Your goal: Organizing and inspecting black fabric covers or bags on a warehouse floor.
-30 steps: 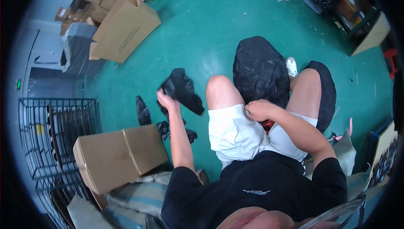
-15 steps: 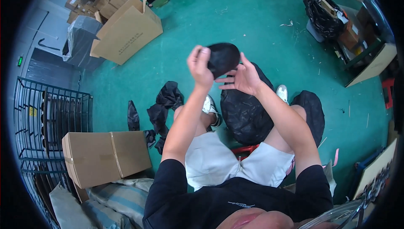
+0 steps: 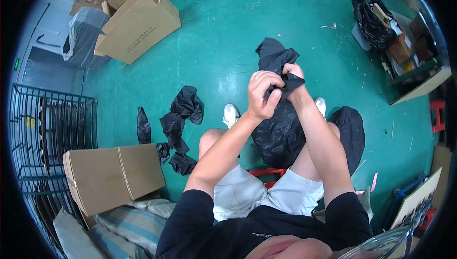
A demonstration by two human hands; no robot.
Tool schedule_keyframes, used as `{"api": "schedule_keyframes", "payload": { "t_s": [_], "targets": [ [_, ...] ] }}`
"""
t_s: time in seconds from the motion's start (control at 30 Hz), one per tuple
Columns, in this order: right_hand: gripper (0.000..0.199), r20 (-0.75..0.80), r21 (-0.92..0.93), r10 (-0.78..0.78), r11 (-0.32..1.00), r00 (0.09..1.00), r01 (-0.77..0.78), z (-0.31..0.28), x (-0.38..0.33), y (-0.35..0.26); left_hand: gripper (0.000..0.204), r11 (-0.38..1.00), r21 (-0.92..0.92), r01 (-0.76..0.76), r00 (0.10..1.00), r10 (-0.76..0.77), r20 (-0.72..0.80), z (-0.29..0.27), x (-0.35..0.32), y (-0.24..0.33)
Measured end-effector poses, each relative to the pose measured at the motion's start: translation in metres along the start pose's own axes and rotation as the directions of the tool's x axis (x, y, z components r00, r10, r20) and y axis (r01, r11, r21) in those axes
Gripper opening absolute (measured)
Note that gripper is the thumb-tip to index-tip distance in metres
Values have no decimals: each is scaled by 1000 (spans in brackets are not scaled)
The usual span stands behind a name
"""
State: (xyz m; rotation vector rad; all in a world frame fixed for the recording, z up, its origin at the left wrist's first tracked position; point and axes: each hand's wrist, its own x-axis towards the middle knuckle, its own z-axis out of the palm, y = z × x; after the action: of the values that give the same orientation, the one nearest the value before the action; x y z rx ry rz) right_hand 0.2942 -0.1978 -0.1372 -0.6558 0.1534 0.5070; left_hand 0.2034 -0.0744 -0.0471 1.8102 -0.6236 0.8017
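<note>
A crumpled piece of thin black fabric point(image 3: 275, 55) hangs out ahead of my knees, held between both hands. My left hand point(image 3: 263, 94) is closed on its near end, fingers curled and thumb pressed in. My right hand point(image 3: 293, 72) is closed too, with part of the fabric wrapped over its palm and wrist. Whether anything lies inside the folds is hidden. Below my hands, a large black bundle point(image 3: 278, 135) rests on the floor between my feet, partly covered by my right forearm.
Several crumpled black fabric pieces point(image 3: 188, 104) lie on the green floor left of my legs. Another black bundle point(image 3: 350, 133) sits beside my right leg. A taped cardboard box point(image 3: 114, 173) and a metal rack point(image 3: 52, 130) stand at left; an open carton point(image 3: 143, 28) is farther off.
The smooth black oval thing in my left hand is no longer visible; both hands now grip crumpled black fabric. They have moved right and closer together. The view has shifted slightly.
</note>
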Motion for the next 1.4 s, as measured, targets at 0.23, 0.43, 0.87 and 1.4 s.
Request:
{"api": "schedule_keyframes", "payload": {
  "t_s": [0.23,0.43,0.87,1.4],
  "targets": [
    [45,180,-451,-387,785,904,426,27,-42,-17,40,825,-320,465,707,-564,-426,9,7,-19],
    [51,190,-152,-128,976,973,158,5,-59,-7,36,-569,-593,570,-62,-750,659,13,-12,-60],
    [37,-183,-480,-205,872,962,95,28,-56,0,28,218,-838,501,400,-917,1,-5,24,-68],
    [72,292,-720,-271,569,917,397,44,-55,27,35,619,-670,409,545,-755,-365,-31,-10,-48]
  ]
}}
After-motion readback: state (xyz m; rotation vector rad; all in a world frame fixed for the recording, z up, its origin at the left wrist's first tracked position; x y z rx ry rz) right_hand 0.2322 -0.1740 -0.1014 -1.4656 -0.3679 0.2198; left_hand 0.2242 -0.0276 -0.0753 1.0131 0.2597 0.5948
